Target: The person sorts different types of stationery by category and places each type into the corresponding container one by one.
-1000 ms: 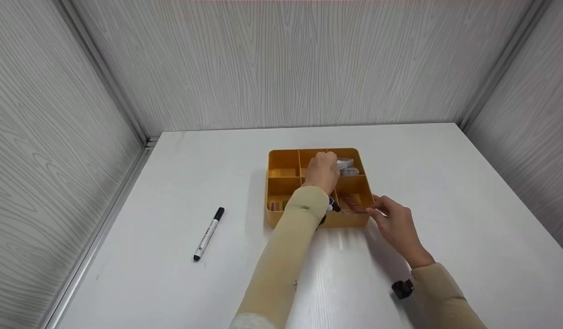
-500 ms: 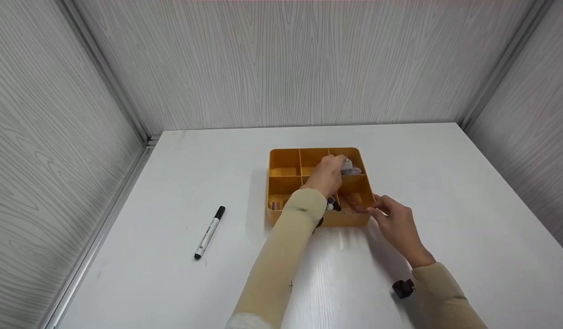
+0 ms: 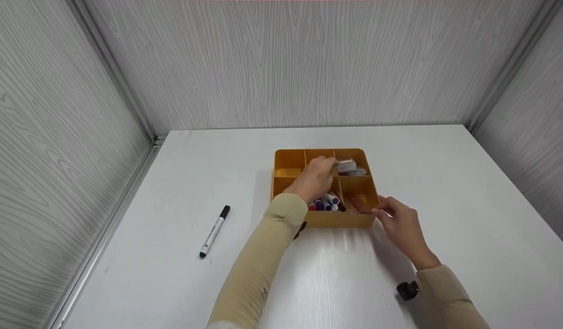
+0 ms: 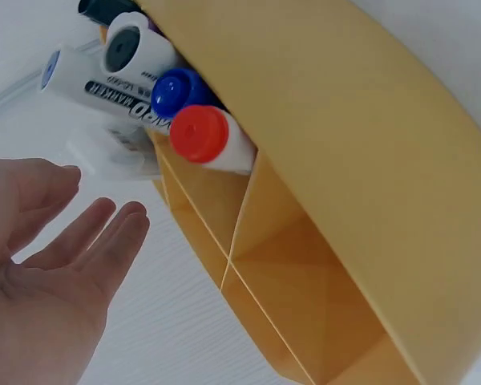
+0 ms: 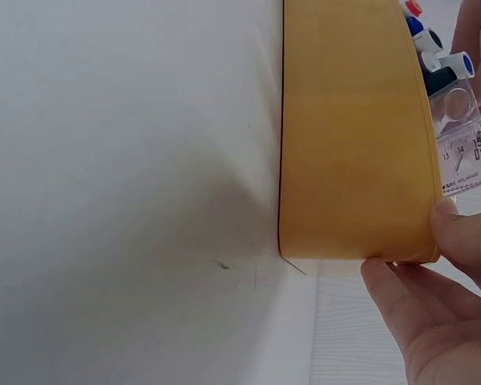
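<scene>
A yellow divided storage box (image 3: 338, 221) sits on the white table. My left hand (image 3: 314, 177) hovers over its middle compartments; in the left wrist view the hand (image 4: 56, 257) has loosely extended fingers with nothing between them. Small clear-and-white cases (image 3: 347, 165) lie in the back right compartment beside it. Several capped markers (image 3: 324, 204) lean in the front middle compartment. My right hand (image 3: 402, 228) pinches the box's front right corner, with the thumb (image 5: 458, 233) at the rim and fingers outside. A clear ruler (image 5: 465, 156) stands in the front right compartment.
A white marker (image 3: 215, 232) with black ends lies on the table left of the box. Grey wood-grain panels (image 3: 281, 64) rise behind the table and on both sides. A black wrist device (image 3: 407, 290) sits by the right sleeve.
My left hand has drawn back to the left from the small cases, and more of the markers now shows. The right hand stays at the box corner. The head view has shifted slightly.
</scene>
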